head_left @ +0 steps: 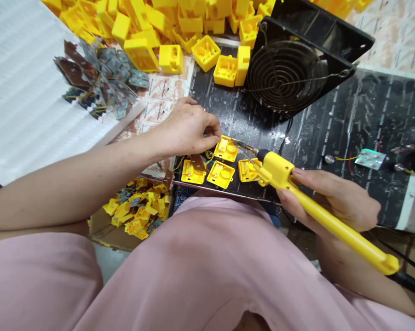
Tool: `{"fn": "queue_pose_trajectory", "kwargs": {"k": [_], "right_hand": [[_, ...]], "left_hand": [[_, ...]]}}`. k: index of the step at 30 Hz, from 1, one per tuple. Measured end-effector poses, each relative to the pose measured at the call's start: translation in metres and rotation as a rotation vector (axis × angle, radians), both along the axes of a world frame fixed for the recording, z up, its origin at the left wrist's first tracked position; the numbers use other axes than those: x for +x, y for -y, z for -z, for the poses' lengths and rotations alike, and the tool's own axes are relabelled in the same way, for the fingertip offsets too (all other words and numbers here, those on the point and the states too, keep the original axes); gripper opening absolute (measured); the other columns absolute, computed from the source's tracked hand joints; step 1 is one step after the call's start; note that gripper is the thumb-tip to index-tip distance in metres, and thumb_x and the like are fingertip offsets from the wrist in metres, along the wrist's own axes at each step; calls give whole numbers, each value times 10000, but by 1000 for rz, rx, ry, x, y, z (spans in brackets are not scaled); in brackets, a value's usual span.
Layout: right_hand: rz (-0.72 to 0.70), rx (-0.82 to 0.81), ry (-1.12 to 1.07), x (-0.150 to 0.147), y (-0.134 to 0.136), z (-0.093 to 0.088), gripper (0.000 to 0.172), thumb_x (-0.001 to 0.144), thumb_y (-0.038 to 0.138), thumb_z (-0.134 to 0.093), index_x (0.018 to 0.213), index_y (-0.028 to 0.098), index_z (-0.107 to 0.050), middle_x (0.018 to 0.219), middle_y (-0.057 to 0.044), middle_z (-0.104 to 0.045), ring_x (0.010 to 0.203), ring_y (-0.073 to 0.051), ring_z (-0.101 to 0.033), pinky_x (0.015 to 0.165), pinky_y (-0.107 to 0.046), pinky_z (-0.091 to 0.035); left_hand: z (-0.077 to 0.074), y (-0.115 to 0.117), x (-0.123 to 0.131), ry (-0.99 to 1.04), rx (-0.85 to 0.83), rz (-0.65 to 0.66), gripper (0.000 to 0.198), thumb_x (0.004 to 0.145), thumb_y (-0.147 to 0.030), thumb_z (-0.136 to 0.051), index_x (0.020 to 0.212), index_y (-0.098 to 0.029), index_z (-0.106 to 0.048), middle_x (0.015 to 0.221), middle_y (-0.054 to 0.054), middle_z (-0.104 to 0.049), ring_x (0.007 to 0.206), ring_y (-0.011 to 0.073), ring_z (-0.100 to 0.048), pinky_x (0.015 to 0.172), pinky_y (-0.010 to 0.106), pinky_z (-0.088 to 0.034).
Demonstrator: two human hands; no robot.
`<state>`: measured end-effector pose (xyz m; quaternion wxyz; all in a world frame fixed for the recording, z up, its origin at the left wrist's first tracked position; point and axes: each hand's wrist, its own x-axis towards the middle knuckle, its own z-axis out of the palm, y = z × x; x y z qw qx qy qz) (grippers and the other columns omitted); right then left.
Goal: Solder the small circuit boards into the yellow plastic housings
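My right hand (335, 197) is wrapped round the yellow handle of a soldering iron (279, 170). Its metal tip points left, over the right edge of a small yellow plastic cover (226, 148). Thumb and forefinger of my left hand (190, 126) are pinched together at that cover's upper left; what they hold is too small to make out. Below lie more yellow covers (221, 174), one partly behind the iron. A brown circuit board (197, 162) with thin coloured wires rests over the left cover (191, 174).
A black fan (283, 78) stands at the back right, near piled yellow housings (173, 23). Circuit boards (104, 73) are heaped on white foam at left. A cardboard box (106, 228) below holds yellow parts. A wired board (370, 159) lies at right.
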<state>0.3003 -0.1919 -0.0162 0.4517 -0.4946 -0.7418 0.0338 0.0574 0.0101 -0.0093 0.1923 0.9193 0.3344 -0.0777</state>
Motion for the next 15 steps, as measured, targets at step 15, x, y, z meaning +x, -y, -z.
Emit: {"fn": "queue_pose_trajectory", "kwargs": {"k": [15], "right_hand": [[-100, -101, 207, -6, -3, -13, 276, 895, 168, -885, 1051, 250, -673, 893, 16, -814, 798, -170, -812, 688, -256, -680]], "left_hand": [[-7, 7, 13, -35, 163, 111, 318, 908, -321, -507, 890, -233, -812, 808, 50, -757, 1069, 289, -732, 1179, 520, -410]]}}
